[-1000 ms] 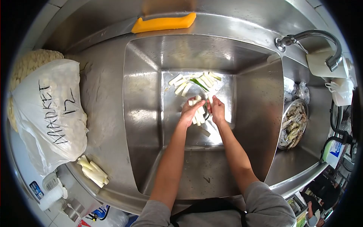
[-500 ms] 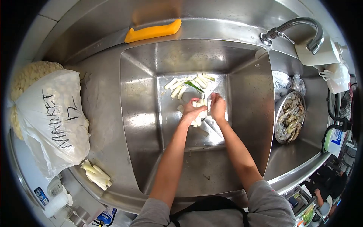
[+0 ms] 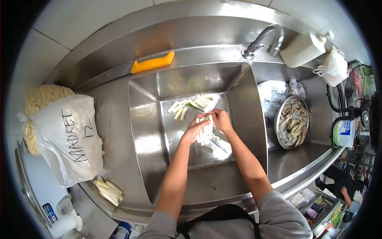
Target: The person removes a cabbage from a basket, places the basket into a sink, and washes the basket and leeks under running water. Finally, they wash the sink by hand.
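We list: left hand [image 3: 193,130], curled around a bundle of pale stalk pieces [image 3: 205,134]; right hand [image 3: 221,120], fingertips drawn together at the bundle's far end, contents unclear to us; loose pieces [image 3: 183,114] beyond both; step, apparently two-handed arranging, next needing a steady left hold.

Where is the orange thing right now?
In the head view, the orange thing lies on the metal ledge behind the large sink basin, left of the faucet.
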Motion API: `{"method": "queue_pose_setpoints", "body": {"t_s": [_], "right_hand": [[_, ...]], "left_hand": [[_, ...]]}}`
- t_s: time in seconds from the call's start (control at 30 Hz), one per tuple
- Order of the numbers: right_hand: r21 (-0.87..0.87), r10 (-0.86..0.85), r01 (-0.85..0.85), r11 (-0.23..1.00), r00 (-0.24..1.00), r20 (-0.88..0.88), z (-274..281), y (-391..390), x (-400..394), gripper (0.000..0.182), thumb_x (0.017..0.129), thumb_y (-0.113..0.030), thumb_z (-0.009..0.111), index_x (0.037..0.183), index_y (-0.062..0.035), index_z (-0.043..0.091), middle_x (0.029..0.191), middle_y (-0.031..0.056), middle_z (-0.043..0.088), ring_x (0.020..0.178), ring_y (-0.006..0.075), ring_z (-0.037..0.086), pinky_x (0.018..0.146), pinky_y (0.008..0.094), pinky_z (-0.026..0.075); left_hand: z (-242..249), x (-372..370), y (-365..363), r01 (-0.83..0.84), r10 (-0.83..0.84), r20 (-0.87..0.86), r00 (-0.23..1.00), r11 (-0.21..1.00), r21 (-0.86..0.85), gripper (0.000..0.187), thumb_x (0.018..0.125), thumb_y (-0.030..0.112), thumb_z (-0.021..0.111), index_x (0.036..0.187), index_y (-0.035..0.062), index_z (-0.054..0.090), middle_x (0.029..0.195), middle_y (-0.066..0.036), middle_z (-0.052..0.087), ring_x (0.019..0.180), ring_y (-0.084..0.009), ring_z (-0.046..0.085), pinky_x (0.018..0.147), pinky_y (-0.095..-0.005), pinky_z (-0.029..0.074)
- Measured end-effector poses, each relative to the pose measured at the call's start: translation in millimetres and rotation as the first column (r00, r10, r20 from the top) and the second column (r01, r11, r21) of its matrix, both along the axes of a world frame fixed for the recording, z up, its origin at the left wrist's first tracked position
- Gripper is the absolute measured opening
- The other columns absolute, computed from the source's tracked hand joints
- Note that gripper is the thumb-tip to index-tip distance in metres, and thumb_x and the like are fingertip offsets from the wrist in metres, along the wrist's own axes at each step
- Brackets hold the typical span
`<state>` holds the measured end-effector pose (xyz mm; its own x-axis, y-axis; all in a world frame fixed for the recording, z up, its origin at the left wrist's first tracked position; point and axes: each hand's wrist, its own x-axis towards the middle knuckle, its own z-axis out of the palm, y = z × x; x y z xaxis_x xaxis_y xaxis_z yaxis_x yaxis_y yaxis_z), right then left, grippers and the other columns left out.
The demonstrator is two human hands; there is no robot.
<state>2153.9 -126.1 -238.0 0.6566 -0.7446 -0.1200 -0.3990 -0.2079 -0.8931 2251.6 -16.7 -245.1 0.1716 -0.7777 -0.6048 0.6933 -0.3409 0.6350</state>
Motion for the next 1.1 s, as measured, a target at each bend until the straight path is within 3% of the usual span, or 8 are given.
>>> {"method": "queue_pose_setpoints", "body": {"t_s": [0.17, 0.33, 0.5, 0.63, 0.77, 0.83, 0.9, 1.1], "right_hand": [[-0.517, -0.099, 0.158, 0.841, 0.985, 0.141, 115.0, -43.0, -0.3, 0.016, 0.072, 0.001, 0.051, 0.084, -0.0012, 0.061, 0.08, 0.0168, 0.058, 0.075, 0.0326, 0.055, 0.066, 0.0372, 0.043], [-0.948, -0.403, 0.038, 0.315, 0.91, -0.098, 198.1, -164.1, 3.7, 0.038, 0.073, -0.004, 0.051, 0.11, 0.0008, 0.046, 0.107, 0.0137, 0.05, 0.101, 0.0291, 0.047, 0.078, 0.0345, 0.042], [-0.747, -0.344, -0.161, 0.645, 0.812, -0.472, 174.1, -204.4, -1.5, 0.033, 0.077, -0.009, 0.046, 0.108, 0.0019, 0.047, 0.108, 0.0172, 0.051, 0.097, 0.029, 0.053, 0.078, 0.0363, 0.045], [-0.728, -0.334, 0.089, 0.68, 0.922, -0.199, 204.9, -159.2, -4.4, 0.014, 0.077, -0.009, 0.048, 0.077, 0.0003, 0.057, 0.069, 0.0188, 0.058, 0.069, 0.0347, 0.059, 0.066, 0.0415, 0.047], [-0.226, -0.293, 0.324, 0.919, 0.942, 0.163, 140.9, -78.4, -1.6, 0.032, 0.084, -0.028, 0.049, 0.092, 0.002, 0.055, 0.083, 0.0199, 0.06, 0.078, 0.0283, 0.06, 0.066, 0.0363, 0.045], [0.461, -0.342, 0.28, 0.842, 0.938, 0.054, 164.6, -51.3, -9.5, 0.042, 0.083, -0.039, 0.051, 0.095, 0.0015, 0.054, 0.086, 0.0149, 0.06, 0.083, 0.0184, 0.057, 0.07, 0.0315, 0.044], [0.432, -0.346, 0.215, 0.876, 0.904, 0.252, 140.6, -35.8, -6.2, 0.046, 0.082, -0.043, 0.053, 0.102, -0.0009, 0.053, 0.092, 0.0119, 0.059, 0.084, 0.0163, 0.055, 0.073, 0.0286, 0.045], [0.318, -0.275, 0.268, 0.909, 0.961, -0.025, 141.7, -53.8, 10.2, 0.082, 0.073, -0.066, 0.042, 0.117, 0.0034, 0.043, 0.116, 0.0243, 0.048, 0.11, 0.035, 0.046, 0.089, 0.0364, 0.038]], "left_hand": [[39.5, -5.2, -30.5, -0.189, 0.195, 0.064, 0.979, 0.978, -0.09, 0.05, 0.07, 0.014, 0.071, 0.113, 0.0061, 0.045, 0.095, -0.007, 0.056, 0.086, -0.0133, 0.055, 0.069, -0.0261, 0.046], [102.4, -7.3, -77.9, -0.175, 0.244, 0.311, 0.918, 0.956, -0.234, 0.044, 0.071, 0.012, 0.069, 0.108, 0.0075, 0.048, 0.095, -0.006, 0.055, 0.083, -0.0126, 0.054, 0.069, -0.0269, 0.047], [144.7, -15.5, -116.4, -0.15, 0.259, 0.403, 0.878, 0.947, -0.283, 0.041, 0.069, 0.011, 0.07, 0.104, 0.0082, 0.049, 0.089, -0.005, 0.057, 0.078, -0.0117, 0.055, 0.067, -0.0257, 0.047], [155.5, -22.4, -130.6, -0.14, 0.251, 0.43, 0.867, 0.952, -0.274, 0.034, 0.07, 0.011, 0.069, 0.099, 0.0088, 0.051, 0.083, -0.004, 0.058, 0.072, -0.011, 0.055, 0.062, -0.0256, 0.046], [154.9, -19.0, -142.9, -0.223, 0.308, 0.408, 0.86, 0.944, -0.245, 0.027, 0.074, 0.022, 0.066, 0.093, 0.0076, 0.053, 0.076, -0.004, 0.058, 0.066, -0.0103, 0.054, 0.056, -0.0256, 0.044], [163.1, -22.5, -141.8, -0.4, 0.413, 0.557, 0.721, 0.904, -0.152, 0.033, 0.074, 0.033, 0.065, 0.084, 0.0033, 0.058, 0.07, -0.002, 0.057, 0.061, -0.0109, 0.05, 0.053, -0.0288, 0.041], [155.5, -14.7, -140.4, -0.401, 0.294, 0.584, 0.757, 0.914, 0.059, 0.042, 0.077, 0.043, 0.059, 0.076, 0.001, 0.058, 0.066, -0.004, 0.056, 0.056, -0.0123, 0.051, 0.052, -0.0287, 0.042], [117.3, -14.3, -145.7, -0.369, 0.382, 0.047, 0.923, 0.913, -0.177, 0.057, 0.082, 0.061, 0.037, 0.094, 0.0069, 0.048, 0.091, -0.007, 0.055, 0.084, -0.0207, 0.055, 0.075, -0.0348, 0.046]]}}
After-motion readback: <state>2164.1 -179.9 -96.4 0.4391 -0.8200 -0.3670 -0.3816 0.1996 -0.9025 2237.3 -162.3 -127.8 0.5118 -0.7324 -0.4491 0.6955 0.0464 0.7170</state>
